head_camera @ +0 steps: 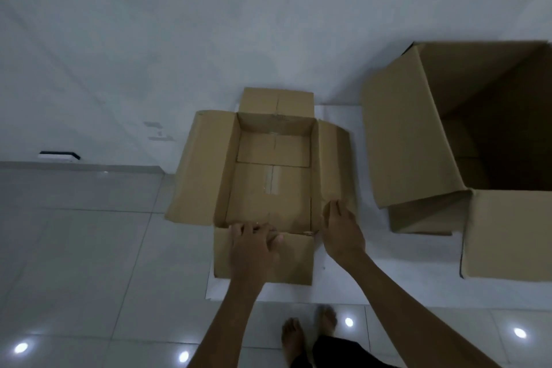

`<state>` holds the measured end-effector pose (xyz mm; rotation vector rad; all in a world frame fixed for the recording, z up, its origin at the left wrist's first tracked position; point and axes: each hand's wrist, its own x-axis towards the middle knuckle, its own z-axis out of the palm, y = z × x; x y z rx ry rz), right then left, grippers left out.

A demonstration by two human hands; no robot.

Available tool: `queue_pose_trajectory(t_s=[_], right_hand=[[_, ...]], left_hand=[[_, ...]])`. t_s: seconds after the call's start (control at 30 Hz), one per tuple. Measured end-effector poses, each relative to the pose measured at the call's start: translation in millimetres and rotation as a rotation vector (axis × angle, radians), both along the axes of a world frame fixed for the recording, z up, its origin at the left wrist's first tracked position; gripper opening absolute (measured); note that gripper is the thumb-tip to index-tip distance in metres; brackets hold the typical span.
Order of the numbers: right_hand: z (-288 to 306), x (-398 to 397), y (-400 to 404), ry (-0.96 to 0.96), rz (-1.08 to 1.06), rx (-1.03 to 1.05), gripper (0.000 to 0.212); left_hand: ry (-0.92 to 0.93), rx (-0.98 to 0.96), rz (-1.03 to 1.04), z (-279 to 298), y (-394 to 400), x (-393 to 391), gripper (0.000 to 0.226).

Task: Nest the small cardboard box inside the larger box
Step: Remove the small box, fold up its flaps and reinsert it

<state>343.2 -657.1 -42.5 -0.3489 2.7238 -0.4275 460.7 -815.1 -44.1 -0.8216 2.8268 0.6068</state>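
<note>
The small cardboard box (268, 182) sits open on a white sheet on the floor, all its flaps spread outward. My left hand (252, 243) curls over the near rim where the front flap folds down, fingers hooked on the edge. My right hand (342, 228) rests flat against the near right corner, touching the right flap. The larger box (418, 140) stands open at the right, its deep inside dark, its left flap hanging outward and its right part cut off by the frame edge.
A white sheet (343, 290) lies under both boxes on the glossy tiled floor (83, 248). A pale wall (179, 24) rises behind. A small dark-edged object (58, 156) sits at the wall base, left. My bare feet (294, 337) stand near the sheet.
</note>
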Motion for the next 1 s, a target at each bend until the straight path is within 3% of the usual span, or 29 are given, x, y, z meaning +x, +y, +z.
queue_pose_trajectory(t_s=[0.27,0.43,0.53,0.63,0.7,0.8,0.9,1.0], right_hand=[[-4.9,-45.8,18.4,0.029,-0.041,0.083,0.074],[-20.7,-47.3,16.4,0.097,-0.085,-0.003,0.063],[-20.4,-30.9,13.3,0.111,-0.293,-0.248,0.047],[-5.7,-0.9,13.6,0.180,-0.576,-0.654,0.031],[0.0,16.3,18.6,0.193,-0.765,-0.769,0.026],[-2.4,17.9,24.1,-0.118,-1.088,-0.848,0.026],[0.8,4.8,25.9,-0.468,-1.217,-1.044,0.020],[6.8,-6.3,26.4,-0.614,-1.366,-1.324,0.015]], left_hand=[[-0.014,0.040,0.015,3.3,31.3,-50.9,0.042],[-0.023,0.001,0.012,-6.0,33.5,-60.0,0.054],[-0.047,0.053,-0.033,0.7,30.2,-48.8,0.046],[0.127,0.076,-0.001,21.3,16.1,-32.7,0.037],[0.225,0.055,0.100,35.6,0.5,-18.6,0.037],[0.301,0.060,0.294,49.5,-34.9,-9.0,0.037],[0.257,0.024,0.387,53.0,-71.6,-12.5,0.045],[0.150,0.087,0.501,52.4,-101.9,-24.2,0.058]])
